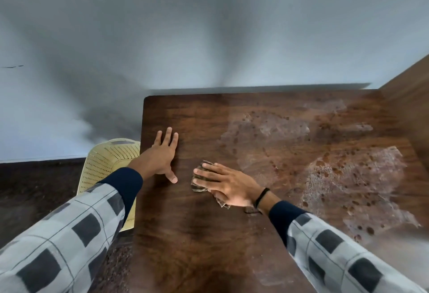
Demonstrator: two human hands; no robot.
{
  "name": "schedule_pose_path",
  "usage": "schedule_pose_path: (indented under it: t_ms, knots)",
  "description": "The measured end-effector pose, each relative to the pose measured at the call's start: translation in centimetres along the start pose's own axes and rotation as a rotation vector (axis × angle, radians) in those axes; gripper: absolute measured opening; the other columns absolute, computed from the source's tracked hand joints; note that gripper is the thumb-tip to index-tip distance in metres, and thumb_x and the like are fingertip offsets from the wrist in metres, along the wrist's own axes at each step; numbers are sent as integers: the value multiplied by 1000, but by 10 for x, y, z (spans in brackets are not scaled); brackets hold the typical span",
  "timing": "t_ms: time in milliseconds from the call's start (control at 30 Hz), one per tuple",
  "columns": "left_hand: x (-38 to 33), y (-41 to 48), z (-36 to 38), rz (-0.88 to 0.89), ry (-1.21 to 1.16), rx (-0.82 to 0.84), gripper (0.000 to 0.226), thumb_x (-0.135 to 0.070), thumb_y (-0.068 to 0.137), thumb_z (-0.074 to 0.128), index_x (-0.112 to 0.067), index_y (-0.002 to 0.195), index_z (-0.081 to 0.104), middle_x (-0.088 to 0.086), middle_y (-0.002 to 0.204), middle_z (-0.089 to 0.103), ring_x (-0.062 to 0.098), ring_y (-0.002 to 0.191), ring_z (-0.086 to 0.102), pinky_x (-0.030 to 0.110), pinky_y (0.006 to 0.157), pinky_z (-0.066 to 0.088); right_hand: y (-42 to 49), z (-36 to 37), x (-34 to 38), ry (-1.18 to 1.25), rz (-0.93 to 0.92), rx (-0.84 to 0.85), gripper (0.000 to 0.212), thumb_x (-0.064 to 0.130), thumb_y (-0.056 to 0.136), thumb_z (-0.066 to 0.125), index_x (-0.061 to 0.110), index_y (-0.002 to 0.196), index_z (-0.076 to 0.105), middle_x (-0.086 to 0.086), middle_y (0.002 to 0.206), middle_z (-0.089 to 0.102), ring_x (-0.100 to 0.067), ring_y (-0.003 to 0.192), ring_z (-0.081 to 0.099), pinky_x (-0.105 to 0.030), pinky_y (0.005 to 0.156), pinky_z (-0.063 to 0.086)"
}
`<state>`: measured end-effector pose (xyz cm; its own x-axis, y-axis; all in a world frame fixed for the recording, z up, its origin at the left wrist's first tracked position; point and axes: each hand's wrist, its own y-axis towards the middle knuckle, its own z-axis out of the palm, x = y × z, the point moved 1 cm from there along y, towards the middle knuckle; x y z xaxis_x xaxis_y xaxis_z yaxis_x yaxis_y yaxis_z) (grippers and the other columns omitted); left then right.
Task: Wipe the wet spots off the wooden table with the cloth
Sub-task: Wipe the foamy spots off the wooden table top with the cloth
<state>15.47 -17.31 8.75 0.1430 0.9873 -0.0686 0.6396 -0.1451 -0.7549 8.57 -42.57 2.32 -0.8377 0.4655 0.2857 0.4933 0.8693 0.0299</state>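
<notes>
The right hand [228, 185] lay flat on the cloth [199, 188], with its fingers straight and close together, pressing it down on the table [197, 246] rather than curling round it. The hand covered most of the cloth. Only a brown striped edge showed beyond the fingertips and a small corner under the palm, so its full shape was hard to make out. It lay near the middle of the tabletop, somewhat toward the left edge.

A black band [262, 196] sat on the right wrist. Just beside it a small dark thing [251, 210] lay on the wood; I could not tell what it was.

The left hand [161, 155] rested open on the tabletop by the left edge, fingers straight, holding nothing.

Pale wet spots [348, 176] spread over the right half of the tabletop, reaching its far right corner, and the near right part was blurred. Both checked sleeves [69, 234] were cut off at the bottom of the view. A cream chair [109, 160] stood at the left edge, partly hidden behind the left arm.
</notes>
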Motion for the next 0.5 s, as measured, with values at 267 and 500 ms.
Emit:
schedule_pose_path:
  t_ms: [267,500]
  knots:
    - [-3,0,1,-11,2,10,148,-42,67,89,-16,150,-31,4,152,-45,34,144,-32,54,120,19,25,-9,-7,101,435,-217,53,19,105,46,19,157,38,-4,167,27,-25,157,17,-49,126,22]
    - [-6,-1,-2,-9,25,19,147,-42,68,88,-13,150,-31,7,153,-44,36,144,-31,53,120,17,21,-24,-40,21,144,-82,65,5,93,54,16,156,40,-8,166,26,-27,156,18,-47,128,16]
